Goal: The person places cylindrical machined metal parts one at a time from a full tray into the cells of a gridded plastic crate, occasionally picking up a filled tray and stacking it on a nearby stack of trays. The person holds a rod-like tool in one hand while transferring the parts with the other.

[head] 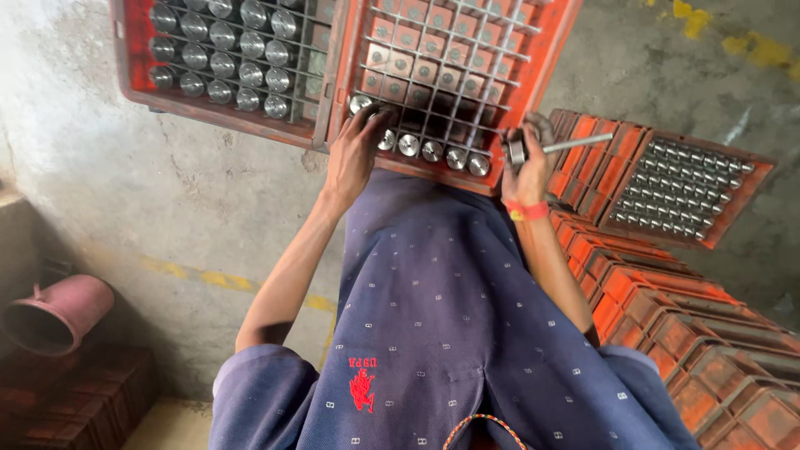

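The concrete floor (208,192) fills most of the view, with a worn yellow line painted across it. On it, to the person's right, stand rows of empty orange plastic crates (667,308), nested close so that their rims overlap. One more crate of the same kind (683,192) sits on top of them, tilted, with a wire grid holding upright metal cylinders apart so that they do not knock together.

Directly ahead is the orange crate (450,75) being worked at. Its wire grid (467,50) divides it into square cells; the far cells show only their bottoms, while the near row holds round-topped steel cylinders (433,152), one to a cell. Just beside it on the left, touching edge to edge, is a second crate (225,58) whose cells are nearly all filled with the same shiny pieces.

At lower left a pink metal jug (54,312) lies on its side near a dark crate.

The left hand (358,150) rests at the near edge of the middle crate, fingers bent down over the end cylinder of the near row, touching its top; whether they truly grip it I cannot tell. The right hand (527,162), with an orange band at the wrist, is closed around a stemmed steel piece (542,148), its disc head by the palm and its thin stem pointing outward to the right, clear of the crate.
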A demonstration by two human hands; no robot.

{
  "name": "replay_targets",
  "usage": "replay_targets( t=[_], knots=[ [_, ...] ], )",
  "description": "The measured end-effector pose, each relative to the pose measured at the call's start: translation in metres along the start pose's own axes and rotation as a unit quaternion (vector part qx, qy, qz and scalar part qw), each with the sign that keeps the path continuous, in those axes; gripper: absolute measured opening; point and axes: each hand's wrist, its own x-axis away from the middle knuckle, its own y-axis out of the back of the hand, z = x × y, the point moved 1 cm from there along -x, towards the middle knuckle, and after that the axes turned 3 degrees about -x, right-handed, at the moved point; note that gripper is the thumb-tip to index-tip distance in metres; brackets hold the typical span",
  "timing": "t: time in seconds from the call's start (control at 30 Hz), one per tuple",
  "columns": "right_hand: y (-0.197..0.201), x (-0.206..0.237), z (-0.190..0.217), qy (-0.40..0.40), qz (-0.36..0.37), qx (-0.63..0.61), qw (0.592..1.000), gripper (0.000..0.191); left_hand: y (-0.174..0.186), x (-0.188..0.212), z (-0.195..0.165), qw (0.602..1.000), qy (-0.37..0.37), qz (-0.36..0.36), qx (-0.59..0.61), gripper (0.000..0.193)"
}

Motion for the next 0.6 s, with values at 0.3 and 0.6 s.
replay_targets(
  t=[0.3, 0.6],
  knots=[
    [-0.006, -0.025, 0.053, 0.078, -0.002, 0.245, 0.966, 0.033, 0.176, -0.027, 0.165, 0.907, 0.135, -0.253, -0.307, 0.056],
    [-0.048, -0.096, 0.055, 0.108, 0.127, 0.632, 0.757, 0.075, 0.213, -0.070, 0.229, 0.941, 0.310, -0.122, -0.054, 0.065]
  ],
)
